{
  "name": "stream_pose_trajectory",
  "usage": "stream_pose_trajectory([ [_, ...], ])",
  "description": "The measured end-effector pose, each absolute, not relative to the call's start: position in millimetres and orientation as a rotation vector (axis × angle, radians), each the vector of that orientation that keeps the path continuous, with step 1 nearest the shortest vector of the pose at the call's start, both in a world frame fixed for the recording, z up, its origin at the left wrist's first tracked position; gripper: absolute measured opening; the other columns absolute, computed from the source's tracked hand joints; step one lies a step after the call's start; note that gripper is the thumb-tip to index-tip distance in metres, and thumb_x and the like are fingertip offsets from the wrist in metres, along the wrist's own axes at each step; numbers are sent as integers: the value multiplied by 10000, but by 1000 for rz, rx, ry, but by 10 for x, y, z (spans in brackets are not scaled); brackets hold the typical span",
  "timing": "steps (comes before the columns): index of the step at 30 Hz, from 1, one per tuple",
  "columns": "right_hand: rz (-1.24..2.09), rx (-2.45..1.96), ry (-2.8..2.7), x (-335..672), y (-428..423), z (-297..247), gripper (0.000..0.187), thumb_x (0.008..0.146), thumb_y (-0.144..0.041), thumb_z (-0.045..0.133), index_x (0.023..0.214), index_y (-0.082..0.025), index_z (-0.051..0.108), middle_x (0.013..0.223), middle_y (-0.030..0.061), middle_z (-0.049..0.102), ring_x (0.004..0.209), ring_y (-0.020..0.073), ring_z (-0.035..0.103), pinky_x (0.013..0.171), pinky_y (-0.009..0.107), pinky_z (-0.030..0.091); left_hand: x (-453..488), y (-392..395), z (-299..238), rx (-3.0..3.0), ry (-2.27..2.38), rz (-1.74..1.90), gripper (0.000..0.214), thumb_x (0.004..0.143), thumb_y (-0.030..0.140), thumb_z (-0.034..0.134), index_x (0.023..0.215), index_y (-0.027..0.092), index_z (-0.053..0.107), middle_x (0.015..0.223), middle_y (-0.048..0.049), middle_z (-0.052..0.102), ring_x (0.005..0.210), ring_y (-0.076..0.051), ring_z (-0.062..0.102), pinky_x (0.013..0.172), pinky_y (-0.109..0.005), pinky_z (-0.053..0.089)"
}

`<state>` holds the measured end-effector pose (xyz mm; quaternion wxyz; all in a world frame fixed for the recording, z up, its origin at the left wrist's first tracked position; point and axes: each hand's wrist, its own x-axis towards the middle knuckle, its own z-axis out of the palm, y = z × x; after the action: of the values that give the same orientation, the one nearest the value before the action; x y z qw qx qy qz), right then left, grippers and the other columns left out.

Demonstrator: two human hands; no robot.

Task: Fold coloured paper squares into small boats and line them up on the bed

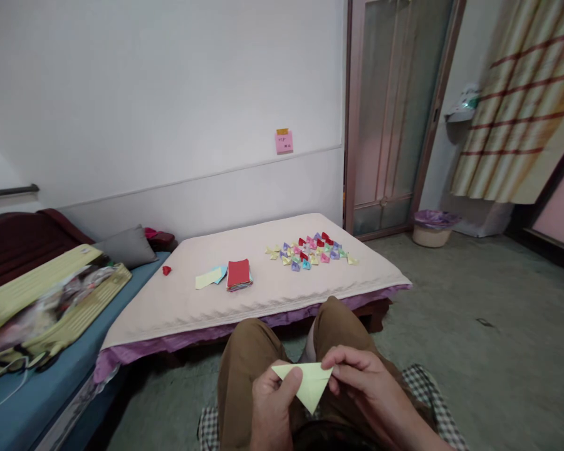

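Observation:
Above my lap I hold a pale yellow-green sheet of paper (311,388), folded into a triangle with its point downward. My left hand (275,401) grips its left side, thumb lying across the front. The fingers of my right hand (357,376) pinch the top right corner. On the low table ahead sits a stack of coloured paper (238,274) with a red sheet on top. Left of it lie a loose yellow sheet (207,279) and a blue sheet (220,274). Many small folded paper pieces (305,252) in several colours are spread to the right.
A pale cloth covers the low table (169,313). One red folded piece (167,270) lies near its left end. At left, a bed (75,369) bears an open yellow-green case (51,300) and a grey pillow (126,246). A lined bin (432,228) stands by the door (395,113).

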<state>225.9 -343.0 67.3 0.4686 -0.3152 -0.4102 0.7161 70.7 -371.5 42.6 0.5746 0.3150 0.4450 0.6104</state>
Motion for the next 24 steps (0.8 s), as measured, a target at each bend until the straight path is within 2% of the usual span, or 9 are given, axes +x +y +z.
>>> stream_pose_trajectory([
  [5, 1744, -605, -1038, 2292, -3448, 705, 47, 686, -110, 574, 668, -147, 597, 653, 12, 608, 620, 130, 506, 602, 239, 378, 699, -3714, 432, 772, 1071, 1438, 279, 690, 355, 719, 661, 94, 624, 551, -1, 556, 532, -109, 473, 527, -228, 376],
  [7, 1693, -625, -1090, 2286, -3447, 709, 38, 724, -174, 604, 716, -164, 569, 678, 2, 593, 624, 130, 495, 589, 238, 377, 697, -3719, 435, 821, 1126, 1441, 299, 679, 378, 718, 650, 96, 624, 544, -1, 552, 524, -109, 460, 522, -228, 373],
  [11, 1570, -824, -1246, 2232, -3429, 686, 206, 710, -323, 681, 800, -173, 572, 634, -40, 526, 554, 108, 449, 518, 215, 331, 705, -3749, 479, 998, 1274, 1428, 331, 686, 421, 685, 606, 107, 620, 523, 6, 531, 508, -106, 427, 492, -216, 345],
  [17, 1433, -981, -1408, 2214, -3404, 591, 335, 704, -412, 667, 536, -162, 522, 450, -60, 439, 453, 87, 358, 468, 221, 266, 713, -3782, 549, 1214, 1333, 1395, 333, 715, 425, 641, 587, 119, 621, 505, 20, 486, 503, -101, 397, 480, -208, 310],
  [20, 1387, -1006, -1366, 2256, -3405, 588, 338, 666, -389, 707, 507, -163, 513, 448, -62, 445, 459, 87, 366, 467, 218, 270, 710, -3774, 539, 1151, 1306, 1386, 331, 696, 424, 662, 583, 114, 625, 492, 20, 487, 495, -100, 400, 477, -205, 310],
  [24, 1490, -956, -1426, 2309, -3408, 623, 335, 761, -439, 612, 613, -138, 618, 525, -13, 560, 497, 112, 468, 501, 227, 335, 701, -3747, 489, 986, 1228, 1448, 323, 670, 415, 694, 599, 106, 632, 518, 3, 535, 509, -105, 431, 495, -212, 343],
])
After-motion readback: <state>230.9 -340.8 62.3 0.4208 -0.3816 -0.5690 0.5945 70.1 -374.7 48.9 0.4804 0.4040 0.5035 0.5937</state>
